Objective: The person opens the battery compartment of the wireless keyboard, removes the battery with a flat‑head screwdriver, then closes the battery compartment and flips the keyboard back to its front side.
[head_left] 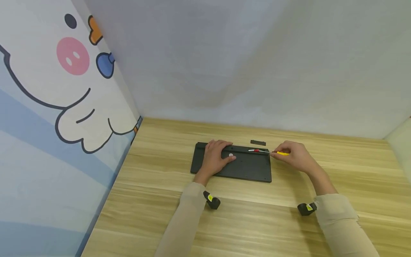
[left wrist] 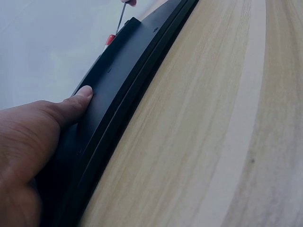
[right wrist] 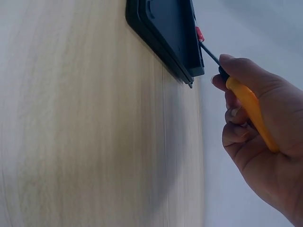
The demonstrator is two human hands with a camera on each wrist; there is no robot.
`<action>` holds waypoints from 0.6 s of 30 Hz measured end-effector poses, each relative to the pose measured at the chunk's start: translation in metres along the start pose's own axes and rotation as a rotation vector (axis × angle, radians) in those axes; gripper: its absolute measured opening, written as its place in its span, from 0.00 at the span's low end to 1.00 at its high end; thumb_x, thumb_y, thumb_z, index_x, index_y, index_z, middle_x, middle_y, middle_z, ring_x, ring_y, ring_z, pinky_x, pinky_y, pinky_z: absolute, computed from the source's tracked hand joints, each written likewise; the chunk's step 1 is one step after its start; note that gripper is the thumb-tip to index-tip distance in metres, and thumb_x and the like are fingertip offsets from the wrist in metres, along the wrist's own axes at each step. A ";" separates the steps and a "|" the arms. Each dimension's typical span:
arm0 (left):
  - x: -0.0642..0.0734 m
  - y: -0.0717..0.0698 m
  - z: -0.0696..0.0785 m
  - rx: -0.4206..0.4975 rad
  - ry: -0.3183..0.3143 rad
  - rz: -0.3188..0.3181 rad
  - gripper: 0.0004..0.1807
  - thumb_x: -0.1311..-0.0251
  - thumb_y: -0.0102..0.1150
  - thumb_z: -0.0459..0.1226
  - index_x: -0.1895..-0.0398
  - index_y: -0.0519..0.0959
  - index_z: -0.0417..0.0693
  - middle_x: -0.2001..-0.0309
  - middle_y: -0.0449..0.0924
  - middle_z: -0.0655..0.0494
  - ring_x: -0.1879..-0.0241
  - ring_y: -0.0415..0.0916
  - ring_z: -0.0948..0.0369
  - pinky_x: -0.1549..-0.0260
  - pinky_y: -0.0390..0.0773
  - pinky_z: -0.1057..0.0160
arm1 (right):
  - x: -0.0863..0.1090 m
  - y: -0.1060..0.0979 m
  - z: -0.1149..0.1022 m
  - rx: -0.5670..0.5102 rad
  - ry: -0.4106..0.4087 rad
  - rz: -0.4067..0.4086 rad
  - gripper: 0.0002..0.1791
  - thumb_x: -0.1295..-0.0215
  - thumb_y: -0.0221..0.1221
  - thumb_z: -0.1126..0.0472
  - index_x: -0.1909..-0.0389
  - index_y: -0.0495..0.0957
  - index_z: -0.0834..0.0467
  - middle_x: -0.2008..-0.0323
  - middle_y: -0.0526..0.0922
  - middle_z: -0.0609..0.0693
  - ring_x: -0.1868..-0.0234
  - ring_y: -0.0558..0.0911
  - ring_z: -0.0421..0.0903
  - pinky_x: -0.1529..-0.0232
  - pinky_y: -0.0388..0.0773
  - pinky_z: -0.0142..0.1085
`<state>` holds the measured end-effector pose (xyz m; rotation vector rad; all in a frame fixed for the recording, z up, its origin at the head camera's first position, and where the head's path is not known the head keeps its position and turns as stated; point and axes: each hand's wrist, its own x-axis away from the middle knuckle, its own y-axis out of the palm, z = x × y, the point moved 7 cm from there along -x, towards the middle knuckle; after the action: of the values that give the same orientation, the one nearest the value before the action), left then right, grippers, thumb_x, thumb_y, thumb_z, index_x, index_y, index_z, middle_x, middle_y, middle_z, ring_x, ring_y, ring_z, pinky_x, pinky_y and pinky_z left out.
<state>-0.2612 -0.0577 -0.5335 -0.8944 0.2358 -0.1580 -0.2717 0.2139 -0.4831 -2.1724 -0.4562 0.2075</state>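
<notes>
A black keyboard (head_left: 253,167) lies with its underside up on the wooden table. My left hand (head_left: 214,157) grips its far edge, with the thumb (left wrist: 84,92) flat on the underside and the other fingers over the rim. My right hand (head_left: 297,155) holds a screwdriver (right wrist: 251,109) by its yellow handle, just off the keyboard's right end. The thin metal shaft reaches into the slot along the far edge, up against a red and silver battery (head_left: 255,150). Whether the tip sits under the battery cannot be made out.
A small black battery cover (head_left: 258,142) lies on the table behind the keyboard. A pale wall (head_left: 257,71) rises at the table's back edge, and a cartoon-printed panel (head_left: 64,107) stands on the left. Each wrist wears a small black camera (head_left: 213,202).
</notes>
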 end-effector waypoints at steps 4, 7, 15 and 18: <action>0.000 0.000 0.001 -0.001 -0.006 -0.004 0.31 0.38 0.70 0.51 0.33 0.76 0.57 0.35 0.79 0.55 0.31 0.72 0.53 0.18 0.50 0.48 | 0.001 0.000 0.001 -0.005 0.003 0.004 0.08 0.33 0.68 0.52 0.63 0.88 0.52 0.60 0.88 0.53 0.52 0.87 0.56 0.49 0.84 0.54; 0.000 0.001 0.001 -0.004 -0.010 -0.007 0.31 0.38 0.69 0.51 0.32 0.76 0.57 0.35 0.78 0.55 0.31 0.72 0.53 0.17 0.50 0.49 | 0.001 0.000 0.001 -0.004 -0.001 0.012 0.07 0.33 0.68 0.53 0.63 0.88 0.52 0.61 0.88 0.52 0.53 0.87 0.55 0.50 0.85 0.53; -0.001 0.002 -0.001 -0.003 -0.006 -0.006 0.31 0.38 0.69 0.51 0.32 0.76 0.57 0.35 0.78 0.55 0.31 0.72 0.53 0.18 0.50 0.48 | 0.001 -0.002 -0.002 -0.008 -0.025 0.031 0.05 0.33 0.68 0.55 0.63 0.88 0.52 0.62 0.87 0.51 0.54 0.86 0.54 0.49 0.84 0.53; -0.001 0.003 -0.001 -0.011 -0.007 -0.003 0.31 0.38 0.69 0.52 0.32 0.76 0.58 0.35 0.78 0.56 0.31 0.72 0.53 0.18 0.50 0.49 | 0.000 0.000 -0.004 -0.011 -0.037 0.017 0.06 0.33 0.68 0.54 0.62 0.88 0.52 0.61 0.87 0.51 0.54 0.86 0.54 0.50 0.84 0.53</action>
<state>-0.2626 -0.0565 -0.5366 -0.9064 0.2285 -0.1565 -0.2706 0.2113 -0.4807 -2.1871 -0.4612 0.2554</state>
